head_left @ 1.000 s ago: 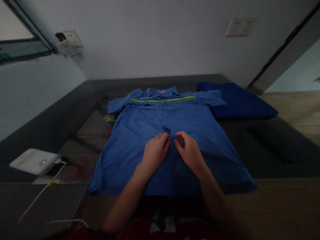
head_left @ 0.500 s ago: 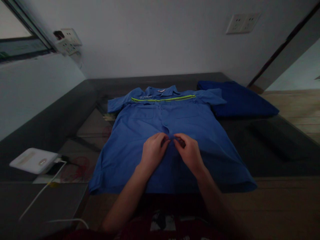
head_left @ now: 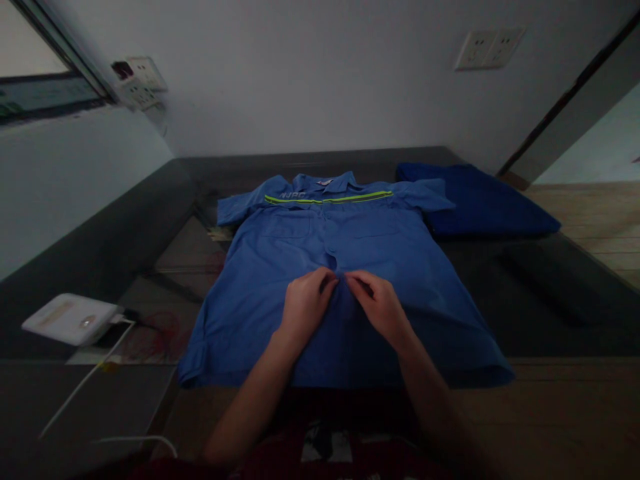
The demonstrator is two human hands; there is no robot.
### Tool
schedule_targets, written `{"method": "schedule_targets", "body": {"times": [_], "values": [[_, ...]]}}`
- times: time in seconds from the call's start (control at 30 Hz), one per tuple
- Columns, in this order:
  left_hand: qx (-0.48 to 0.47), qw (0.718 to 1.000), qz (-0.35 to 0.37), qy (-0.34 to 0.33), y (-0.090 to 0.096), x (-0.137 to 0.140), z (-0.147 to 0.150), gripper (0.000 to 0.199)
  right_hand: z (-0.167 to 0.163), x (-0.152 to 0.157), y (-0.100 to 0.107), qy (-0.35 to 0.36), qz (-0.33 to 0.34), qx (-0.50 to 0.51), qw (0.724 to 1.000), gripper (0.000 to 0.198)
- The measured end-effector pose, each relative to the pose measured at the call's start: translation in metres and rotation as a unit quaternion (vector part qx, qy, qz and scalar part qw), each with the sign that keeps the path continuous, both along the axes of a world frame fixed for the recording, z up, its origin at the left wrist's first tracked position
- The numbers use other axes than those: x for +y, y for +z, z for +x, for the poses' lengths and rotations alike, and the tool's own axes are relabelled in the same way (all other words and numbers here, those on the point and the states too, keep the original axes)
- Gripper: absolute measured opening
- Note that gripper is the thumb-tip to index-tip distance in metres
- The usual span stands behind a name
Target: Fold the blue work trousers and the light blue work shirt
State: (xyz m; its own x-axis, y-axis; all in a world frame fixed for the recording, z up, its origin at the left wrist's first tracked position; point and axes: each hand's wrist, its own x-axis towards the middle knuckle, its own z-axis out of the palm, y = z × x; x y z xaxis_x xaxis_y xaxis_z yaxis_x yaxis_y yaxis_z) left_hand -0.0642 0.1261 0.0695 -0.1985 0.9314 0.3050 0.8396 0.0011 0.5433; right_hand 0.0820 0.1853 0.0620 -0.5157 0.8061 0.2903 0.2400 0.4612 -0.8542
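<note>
A blue short-sleeved work shirt [head_left: 280, 253] lies front up, its collar toward the wall and a yellow-green stripe across the chest. At the middle of its front opening my left hand [head_left: 309, 297] pinches the cloth edge between thumb and fingers. Close beside it, my right hand [head_left: 375, 300] pinches the facing edge of the placket. The fingertips of both hands nearly meet. Just above them the placket gapes a little. Whether a button sits between the fingers is too small and dark to tell.
The shirt rests on a dark glossy table [head_left: 200, 173]. At the right back is a folded dark blue cloth [head_left: 485, 200]. A white power bank [head_left: 73, 320] with a white cable [head_left: 90, 377] stands at the left. Sockets [head_left: 490, 49] are on the wall.
My hands stay at the same spot on the placket, with only a slight shift of the fingers. The whole view has moved very slightly.
</note>
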Motion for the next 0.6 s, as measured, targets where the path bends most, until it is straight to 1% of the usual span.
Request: {"method": "schedule_targets", "body": {"times": [0.07,0.13,0.27,0.37,0.6], "values": [[-0.009,1.000,0.000,0.001,0.000,0.000,-0.001,0.006,0.002,0.002,0.003,0.029,-0.011,-0.009,0.999,0.027],[-0.016,1.000,-0.005,-0.002,-0.001,0.001,-0.001,0.006,0.003,0.005,0.006,0.036,0.001,-0.027,0.999,0.026],[-0.022,1.000,-0.016,-0.005,-0.002,0.001,-0.001,0.007,0.001,0.008,0.011,-0.009,0.065,-0.093,0.994,0.020],[-0.028,0.999,-0.017,-0.011,-0.001,0.001,-0.001,0.008,-0.003,0.007,0.014,-0.037,0.094,-0.146,0.984,0.017],[-0.048,0.998,-0.040,-0.024,0.001,0.001,-0.004,0.008,-0.006,0.007,0.018,-0.010,0.145,-0.218,0.965,0.014]]}}
